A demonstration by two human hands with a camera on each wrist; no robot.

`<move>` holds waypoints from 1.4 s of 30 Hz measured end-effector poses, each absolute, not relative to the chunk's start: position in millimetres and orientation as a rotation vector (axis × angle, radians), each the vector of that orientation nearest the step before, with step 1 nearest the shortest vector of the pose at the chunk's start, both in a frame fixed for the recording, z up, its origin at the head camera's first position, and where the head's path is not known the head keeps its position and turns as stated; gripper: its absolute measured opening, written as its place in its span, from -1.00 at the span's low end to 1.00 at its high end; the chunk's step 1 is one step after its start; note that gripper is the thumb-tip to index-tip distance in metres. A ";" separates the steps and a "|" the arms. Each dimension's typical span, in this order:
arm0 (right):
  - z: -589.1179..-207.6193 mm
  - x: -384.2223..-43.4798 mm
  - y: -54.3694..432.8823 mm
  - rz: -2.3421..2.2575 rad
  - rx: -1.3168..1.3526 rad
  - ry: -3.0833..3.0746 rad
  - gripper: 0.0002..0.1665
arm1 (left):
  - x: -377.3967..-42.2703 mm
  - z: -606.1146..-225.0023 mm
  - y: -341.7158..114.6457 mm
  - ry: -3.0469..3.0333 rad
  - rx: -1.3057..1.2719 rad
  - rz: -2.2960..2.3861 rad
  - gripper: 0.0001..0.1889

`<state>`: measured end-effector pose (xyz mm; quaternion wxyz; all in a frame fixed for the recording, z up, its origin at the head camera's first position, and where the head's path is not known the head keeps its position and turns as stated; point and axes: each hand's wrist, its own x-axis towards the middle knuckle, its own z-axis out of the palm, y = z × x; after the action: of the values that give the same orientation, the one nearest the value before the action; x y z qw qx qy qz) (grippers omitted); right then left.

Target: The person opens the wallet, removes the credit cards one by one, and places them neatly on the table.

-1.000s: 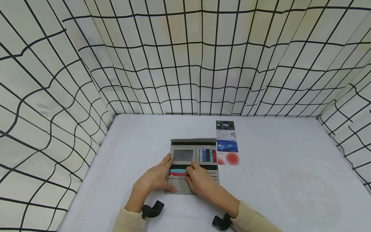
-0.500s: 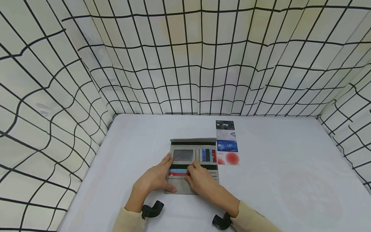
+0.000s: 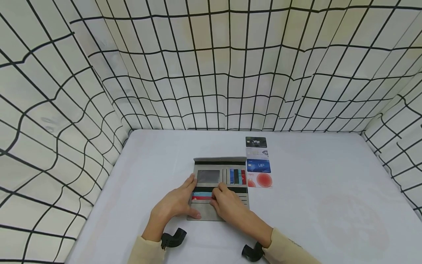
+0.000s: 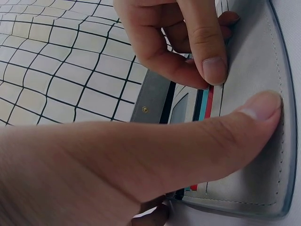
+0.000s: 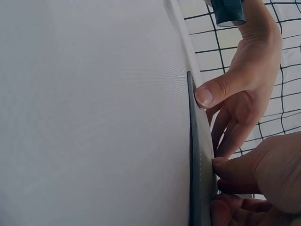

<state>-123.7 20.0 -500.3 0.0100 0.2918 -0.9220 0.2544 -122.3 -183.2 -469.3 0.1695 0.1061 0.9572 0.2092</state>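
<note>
So the unfolded grey wallet with dark trim (image 3: pixel 209 212) was lying flat on the white-covered table (image 3: pixel 329 183). Left hand (image 3: pixel 178 201) was spread along the wallet's left edge, thumb apart from the fingers and resting on the lower panel, just steadying it by touch, no pinch. Right hand (image 3: pixel 229 205) was over the wallet's lower half, fingers curled, thumb and index together on the edge of a red card (image 3: pixel 201 198) poking out of a slot, with a light-blue card (image 3: pixel 202 194) right above it. The wallet's upper right pockets had a row of four coloured cards (image 3: pixel 240 176) in them. Just right of the wallet there was a column of loose ones: black "Vip" card (image 3: pixel 256 142), whitish card (image 3: pixel 257 153), blue "VIP" card (image 3: pixel 258 166), then a white card with red circles (image 3: pixel 260 180) nearest the person.
</note>
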 end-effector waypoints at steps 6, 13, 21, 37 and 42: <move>-500.3 -123.8 20.2 0.771 0.919 -2.876 -0.83 | -122.3 -466.9 -183.9 2.713 0.309 0.578 0.19; -500.1 -123.1 19.8 0.697 0.950 -2.853 -0.83 | -122.4 -466.3 -183.9 2.701 0.306 0.576 0.19; -501.4 -121.8 20.0 0.682 0.939 -2.844 -0.83 | -121.5 -466.7 -183.3 2.696 0.297 0.590 0.20; -500.0 -122.9 20.0 0.623 0.927 -2.835 -0.81 | -123.4 -467.2 -183.0 2.684 0.300 0.582 0.19; -501.0 -122.3 19.1 0.560 0.940 -2.799 -0.78 | -123.8 -466.9 -183.2 2.687 0.308 0.582 0.19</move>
<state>-122.3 19.1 -501.0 0.0681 0.3119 -0.9292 0.1860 -123.8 -183.2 -466.9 0.1865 0.1094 0.9542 0.2066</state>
